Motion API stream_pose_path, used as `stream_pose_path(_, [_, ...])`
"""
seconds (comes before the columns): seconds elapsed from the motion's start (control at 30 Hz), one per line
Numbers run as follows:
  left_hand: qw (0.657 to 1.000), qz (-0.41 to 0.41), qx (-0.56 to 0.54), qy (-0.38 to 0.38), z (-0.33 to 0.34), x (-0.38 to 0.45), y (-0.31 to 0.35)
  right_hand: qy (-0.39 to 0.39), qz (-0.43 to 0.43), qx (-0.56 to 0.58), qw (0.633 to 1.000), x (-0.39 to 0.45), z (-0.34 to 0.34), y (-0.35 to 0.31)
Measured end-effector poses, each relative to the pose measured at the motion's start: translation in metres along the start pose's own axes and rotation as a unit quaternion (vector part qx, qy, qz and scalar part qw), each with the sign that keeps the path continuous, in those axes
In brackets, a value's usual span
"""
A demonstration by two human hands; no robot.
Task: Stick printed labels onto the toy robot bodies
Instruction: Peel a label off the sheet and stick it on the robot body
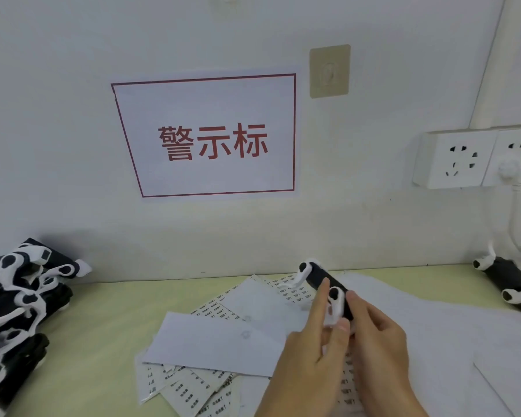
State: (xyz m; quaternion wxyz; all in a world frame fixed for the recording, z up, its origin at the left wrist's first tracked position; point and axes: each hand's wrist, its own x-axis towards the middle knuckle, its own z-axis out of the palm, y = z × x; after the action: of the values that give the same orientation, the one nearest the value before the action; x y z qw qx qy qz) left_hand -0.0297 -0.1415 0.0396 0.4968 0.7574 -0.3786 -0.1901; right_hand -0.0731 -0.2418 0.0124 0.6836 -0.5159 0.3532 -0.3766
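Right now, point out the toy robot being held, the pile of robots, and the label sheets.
Held toy robot (pixel 321 276): head view, black body.
Robot pile (pixel 18 296): head view, middle of pile.
Label sheets (pixel 190 389): head view, printed sheet.

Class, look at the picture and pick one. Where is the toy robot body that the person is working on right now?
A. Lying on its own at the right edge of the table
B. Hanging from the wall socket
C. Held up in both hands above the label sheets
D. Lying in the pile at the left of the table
C: the left hand and right hand both hold the toy robot body above the label sheets.
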Motion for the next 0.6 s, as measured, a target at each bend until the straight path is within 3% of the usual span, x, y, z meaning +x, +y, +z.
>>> stream_pose_path(0.13, [0.987, 0.052, -0.039, 0.149, -0.007, 0.001, -0.005, 0.030, 0.039, 0.082, 0.995, 0.014, -0.015, -0.008])
stream_pose_path(0.23, [0.965, 0.052, -0.051, 0.254, -0.017, 0.004, -0.013, -0.015, 0.066, 0.133, 0.989, 0.020, -0.019, -0.013])
stream_pose_path(0.3, [0.967, 0.030, -0.084, 0.239, -0.025, 0.005, -0.015, -0.056, 0.079, 0.144, 0.985, 0.018, -0.017, -0.012])
stream_pose_path(0.43, [0.972, -0.015, -0.190, 0.134, -0.035, 0.005, -0.019, -0.138, 0.093, 0.153, 0.974, 0.008, -0.007, -0.011])
stream_pose_path(0.6, [0.958, -0.014, -0.242, 0.153, -0.041, 0.007, -0.026, -0.174, 0.050, 0.149, 0.972, 0.003, -0.005, -0.010])
